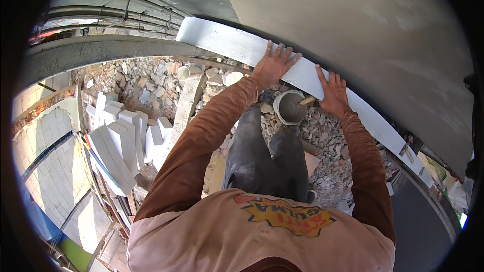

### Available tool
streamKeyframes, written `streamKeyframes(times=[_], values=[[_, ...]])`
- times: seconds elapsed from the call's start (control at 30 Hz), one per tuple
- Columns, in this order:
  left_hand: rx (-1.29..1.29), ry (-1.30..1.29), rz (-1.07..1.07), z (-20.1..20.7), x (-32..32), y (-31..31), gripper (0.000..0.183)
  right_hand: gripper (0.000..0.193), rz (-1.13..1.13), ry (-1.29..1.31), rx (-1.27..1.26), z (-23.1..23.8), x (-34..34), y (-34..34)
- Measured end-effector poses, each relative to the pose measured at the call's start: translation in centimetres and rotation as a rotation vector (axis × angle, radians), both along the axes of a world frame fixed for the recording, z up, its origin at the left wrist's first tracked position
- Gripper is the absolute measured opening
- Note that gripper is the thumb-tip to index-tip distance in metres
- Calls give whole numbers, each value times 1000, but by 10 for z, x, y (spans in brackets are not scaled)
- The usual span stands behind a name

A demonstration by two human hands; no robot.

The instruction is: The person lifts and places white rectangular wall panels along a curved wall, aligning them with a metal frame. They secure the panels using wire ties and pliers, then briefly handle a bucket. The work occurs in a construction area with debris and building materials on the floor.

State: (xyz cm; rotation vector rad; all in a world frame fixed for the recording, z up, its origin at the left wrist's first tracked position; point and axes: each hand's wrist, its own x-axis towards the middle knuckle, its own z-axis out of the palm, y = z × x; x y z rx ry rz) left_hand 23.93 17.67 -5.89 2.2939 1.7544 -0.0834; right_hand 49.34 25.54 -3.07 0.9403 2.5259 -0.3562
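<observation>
A long white block or strip of blocks (pixel 222 39) runs along the foot of a grey wall (pixel 343 15). My left hand (pixel 274 64) lies on its top with the fingers spread. Farther right, my right hand (pixel 333 93) presses on the same white strip, fingers apart and pointing away from me. Neither hand holds anything. Just below and between them stands a bucket (pixel 292 108) of grey mortar, with a tool's wooden handle (pixel 307 100) leaning over its rim. The tool's other end is hidden in the mortar.
Broken rubble (pixel 151 78) covers the ground around my legs. Several white blocks (pixel 123 136) are stacked at the left. A concrete beam (pixel 101 53) and steel reinforcing bars (pixel 126 7) lie at the far left. A dark grey panel (pixel 418 221) is at the lower right.
</observation>
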Motion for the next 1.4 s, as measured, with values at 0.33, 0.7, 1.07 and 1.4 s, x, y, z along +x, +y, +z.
streamKeyframes(times=[0.33, 0.7, 1.07, 1.4], values=[[-120, 96, -138, 6, -1, 23, 145, 132, -5, -3, -82, 6, 8, 7], [-124, 111, -172, 3, -3, 25, 136, 129, 5, -9, -39, 4, 5, 5], [-127, 48, -97, 15, -4, 19, 139, 125, 15, 105, -98, 12, 13, 14], [-21, -528, 469, 34, 12, -120, 82, 77, -588, 343, 22, 33, 142, -103]])
